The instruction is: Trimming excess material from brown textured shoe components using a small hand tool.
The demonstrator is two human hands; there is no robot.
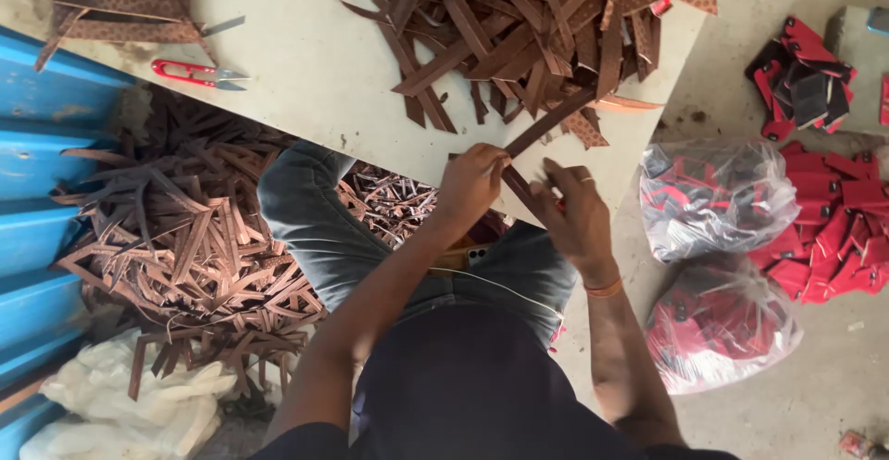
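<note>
At the board's (306, 71) edge, the left hand (470, 187) and right hand (574, 214) both pinch one brown strip (546, 126) that runs up into the pile (537, 25). A hard tug could drag neighbouring strips off the edge.

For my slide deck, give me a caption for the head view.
Both hands, left hand and right hand, grip a brown strip at the board's edge.
</note>
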